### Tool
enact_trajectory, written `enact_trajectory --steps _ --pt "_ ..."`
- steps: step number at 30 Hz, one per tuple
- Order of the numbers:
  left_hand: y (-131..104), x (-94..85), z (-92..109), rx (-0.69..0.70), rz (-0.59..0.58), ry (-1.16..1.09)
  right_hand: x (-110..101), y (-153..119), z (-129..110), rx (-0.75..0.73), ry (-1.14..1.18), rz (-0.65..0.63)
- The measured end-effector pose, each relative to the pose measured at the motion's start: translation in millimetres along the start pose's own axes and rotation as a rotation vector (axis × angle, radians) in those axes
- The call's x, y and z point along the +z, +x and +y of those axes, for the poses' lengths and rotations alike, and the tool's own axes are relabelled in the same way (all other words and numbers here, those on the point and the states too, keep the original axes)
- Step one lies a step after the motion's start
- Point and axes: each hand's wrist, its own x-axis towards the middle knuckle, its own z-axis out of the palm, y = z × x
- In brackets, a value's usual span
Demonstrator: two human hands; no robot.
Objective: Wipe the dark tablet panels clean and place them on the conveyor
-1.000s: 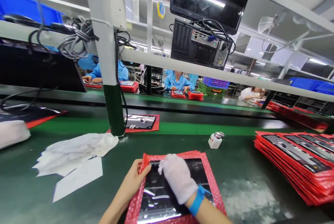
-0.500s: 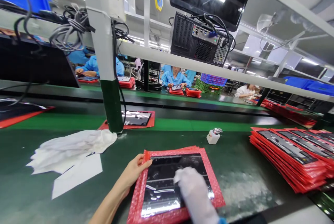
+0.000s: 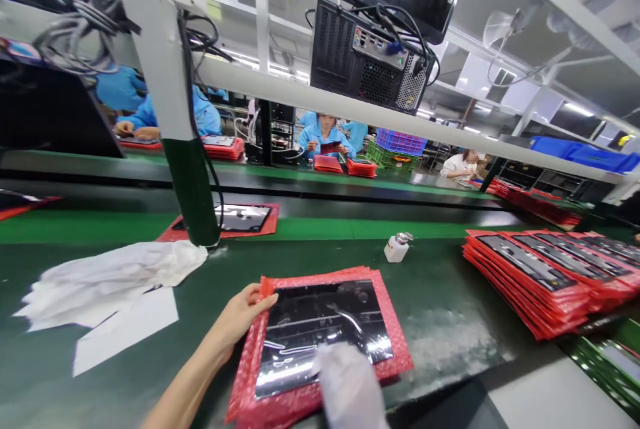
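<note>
A glossy black panel (image 3: 320,322) lies on red bubble-wrap pouches (image 3: 395,342) on the dark green bench. My left hand (image 3: 243,312) pinches the upper left corner of the wrap, its thumb by the panel's corner. Over the panel's lower edge is my right hand (image 3: 350,382), covered in white and blurred; its fingers and anything in them cannot be made out. Streaks and reflections show on the panel's surface.
White cloths (image 3: 115,276) and a white sheet (image 3: 127,329) lie left. A small white bottle (image 3: 397,248) stands behind the panel. Stacked red pouches with panels (image 3: 530,282) are at right. A post (image 3: 190,189) rises at left; people sit beyond the bench.
My right hand has moved down from the panel's middle to its lower edge. My left hand keeps the same corner. The whole view has shifted slightly.
</note>
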Motion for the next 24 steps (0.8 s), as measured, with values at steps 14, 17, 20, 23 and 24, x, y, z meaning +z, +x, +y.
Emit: enact_trajectory --steps 14,17,20,23,24 --pt "20 -11.9 -19 0.286 0.076 0.460 -93 17 92 0.618 1.431 0.288" --pt "21 -12.1 -15 0.267 0.094 0.508 -96 19 88 0.608 1.450 0.274" --pt "17 -9.9 -4 0.256 0.119 0.539 -97 21 87 0.594 1.452 0.270" --pt "14 -6.3 8 0.215 0.135 0.563 -99 28 99 0.649 1.388 0.219" --pt "13 -5.2 11 0.190 0.148 0.572 -100 31 106 0.687 1.317 0.227"
